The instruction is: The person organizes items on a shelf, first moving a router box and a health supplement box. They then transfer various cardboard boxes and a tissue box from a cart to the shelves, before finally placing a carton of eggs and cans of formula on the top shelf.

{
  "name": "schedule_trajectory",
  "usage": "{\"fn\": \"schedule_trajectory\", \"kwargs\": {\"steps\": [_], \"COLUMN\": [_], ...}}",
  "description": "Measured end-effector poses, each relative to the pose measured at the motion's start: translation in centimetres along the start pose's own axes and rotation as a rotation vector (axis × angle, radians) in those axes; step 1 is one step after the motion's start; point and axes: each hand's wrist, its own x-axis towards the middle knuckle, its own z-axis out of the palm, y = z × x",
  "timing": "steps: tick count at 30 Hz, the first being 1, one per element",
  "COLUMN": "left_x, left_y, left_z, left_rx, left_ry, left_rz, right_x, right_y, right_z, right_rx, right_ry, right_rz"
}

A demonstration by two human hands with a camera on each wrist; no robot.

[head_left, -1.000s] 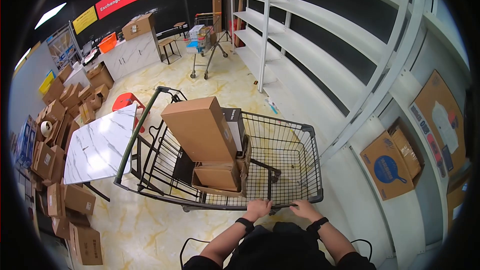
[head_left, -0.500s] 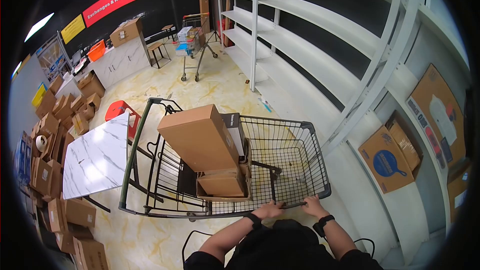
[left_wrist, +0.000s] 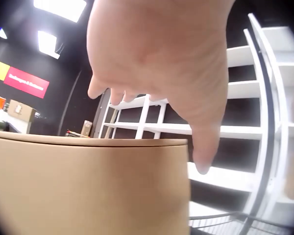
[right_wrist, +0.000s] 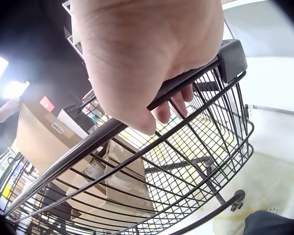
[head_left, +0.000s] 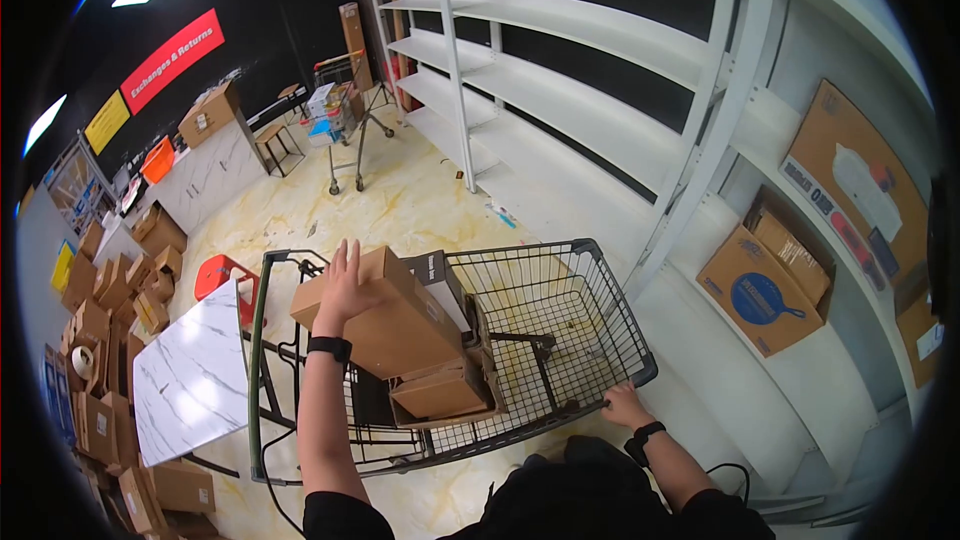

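Note:
A black wire shopping cart (head_left: 540, 310) stands before me, holding a tall brown box (head_left: 400, 325), a black-and-white box (head_left: 437, 285) and a low brown carton (head_left: 440, 392). My left hand (head_left: 343, 290) is over the tall box's top with fingers spread; in the left wrist view that hand (left_wrist: 157, 63) hovers above the box's edge (left_wrist: 88, 147), its thumb hanging past the corner. Whether it touches the box I cannot tell. My right hand (head_left: 625, 407) grips the cart's near rim close to the corner; the right wrist view shows that hand (right_wrist: 147, 63) with fingers curled round the rim (right_wrist: 103, 134).
A marble-patterned table (head_left: 190, 375) and a red stool (head_left: 225, 275) stand left, beside piled cartons (head_left: 100, 420). White shelving (head_left: 560, 90) runs along the right, with a pan box (head_left: 765, 290) on a low shelf. Another cart (head_left: 335, 125) stands farther back.
My left hand has let go of the cart's rim and moved up and left over the tall box. My right hand stays on the rim. The view has swung right.

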Motion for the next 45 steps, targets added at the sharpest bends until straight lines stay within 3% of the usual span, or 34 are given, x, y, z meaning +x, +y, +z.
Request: {"fn": "schedule_trajectory", "kwargs": {"steps": [1,2,4,8,12,14,20,23,26,33,37,39,44,45], "left_x": [0.7,1.2,1.5,0.8,-1.5,-3.1,-10.8,-15.2,-18.9,-26.9,-28.7,-29.0,-27.4,-26.9], "left_y": [-0.7,-1.3,-1.7,-1.4,-2.9,-2.5,-1.0,0.7,2.3,4.1,5.9,6.8,9.9,10.4], "left_z": [0.4,0.8,1.5,1.6,2.3,2.2,-1.1,-1.8,-3.5,-7.2,-10.4,-10.9,-11.8,-11.7], "left_rx": [0.095,0.093,0.115,0.043,0.011,0.158,0.009,-0.091,-0.036,-0.347,-0.366,-0.371,-0.461,-0.474], "left_ry": [-0.116,-0.116,-0.345,-0.351,-0.192,-0.111,-0.108,0.11,0.182,0.402,0.468,0.496,0.52,0.512], "left_rz": [-0.061,-0.039,-0.153,-0.117,0.005,0.085,0.085,0.158,0.183,0.12,0.238,0.246,0.391,0.408], "right_x": [0.0,-0.1,-0.3,-0.6,-0.7,-0.6,-0.7,-0.6,-0.7,0.3,0.9,0.9,-0.5,-1.2], "right_y": [-0.1,-0.3,-0.4,-0.4,-0.8,-0.8,-0.5,-0.5,-0.8,-1.3,-6.1,-9.8,-17.1,-18.1], "right_z": [-0.1,-0.2,-0.1,0.3,0.6,0.8,1.8,1.4,1.0,0.2,-3.9,-7.2,-15.2,-16.5], "right_rx": [-0.024,-0.047,-0.024,-0.004,-0.005,-0.013,-0.009,-0.04,-0.054,-0.12,0.244,0.366,0.342,0.34], "right_ry": [-0.058,-0.117,-0.097,-0.051,-0.009,0.008,0.172,0.107,0.066,-0.15,-0.165,-0.057,0.16,0.174], "right_rz": [0.025,0.051,0.067,0.075,0.064,0.093,0.046,0.052,0.062,0.126,0.043,-0.076,-0.415,-0.397]}}
